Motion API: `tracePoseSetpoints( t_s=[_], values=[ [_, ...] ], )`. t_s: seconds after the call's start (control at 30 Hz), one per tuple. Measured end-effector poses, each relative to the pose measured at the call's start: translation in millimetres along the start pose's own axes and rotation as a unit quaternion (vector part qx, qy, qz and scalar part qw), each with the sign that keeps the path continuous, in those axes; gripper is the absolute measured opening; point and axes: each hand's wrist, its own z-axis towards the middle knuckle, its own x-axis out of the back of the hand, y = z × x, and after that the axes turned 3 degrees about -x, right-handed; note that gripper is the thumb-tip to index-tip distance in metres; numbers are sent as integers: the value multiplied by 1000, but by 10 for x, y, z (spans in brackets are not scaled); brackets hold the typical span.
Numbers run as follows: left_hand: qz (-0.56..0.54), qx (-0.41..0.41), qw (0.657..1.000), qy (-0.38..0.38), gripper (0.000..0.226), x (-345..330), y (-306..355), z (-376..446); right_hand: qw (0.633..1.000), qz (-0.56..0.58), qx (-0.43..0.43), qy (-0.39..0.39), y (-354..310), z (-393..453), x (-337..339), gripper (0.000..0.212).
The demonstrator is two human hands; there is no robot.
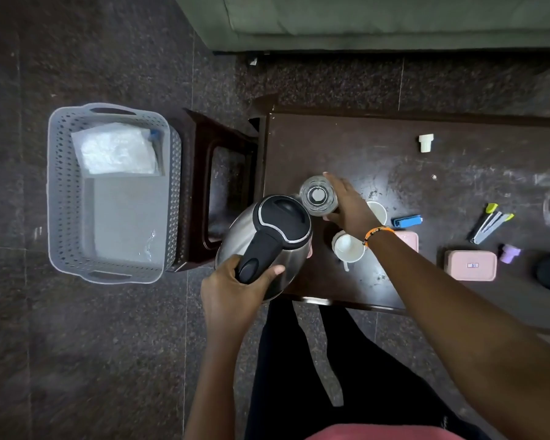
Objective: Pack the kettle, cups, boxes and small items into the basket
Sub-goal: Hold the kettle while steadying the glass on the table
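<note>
On the floor at far left sits the grey basket (108,192), then the left grip (235,290) closes round the steel kettle (267,239) handle at the tabletop (378,147) edge, while the right grip (350,204) wraps the clear glass (318,195) beside two white cups (350,247).

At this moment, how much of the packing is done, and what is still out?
Early stage. The basket holds only a plastic-wrapped packet. In hand: the left hand grips the kettle by its handle, and the right hand is on a clear glass. Still on the table: two white cups, two pink boxes, a blue item, clippers and small caps.
</note>
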Motion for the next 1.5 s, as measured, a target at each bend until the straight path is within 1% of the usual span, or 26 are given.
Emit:
tracePoseSetpoints(
  t_s=[0.13, 0.23, 0.33, 0.63, 0.93, 1.27, 1.5],
  values=[
    [14, -21, 999, -22, 48, -10, 67, 44, 1000, -19, 15, -13, 11, -32, 36, 90],
    [40, -41, 998, -29, 53, -28, 135, 102, 1000, -11, 1, -12, 0, -6, 81, 89],
    [53, -48, 997, -36, 54, -48, 196, 153, 1000, 9, -13, -14, -6, 28, 116, 91],
    [55, -32, 997, -48, 54, -89, 288, 238, 997, -47, -51, -26, -106, 71, 184, 88],
    [71, -29, 995, -65, 54, -113, 290, 235, 995, -78, -63, -20, -139, 67, 173, 84],
    [76, -18, 994, -72, 55, -120, 308, 211, 994, -82, -66, -16, -165, 58, 187, 80],
    [70, 0, 995, -70, 53, -107, 363, 207, 990, -119, -71, -4, -161, 38, 187, 82]
  ],
)
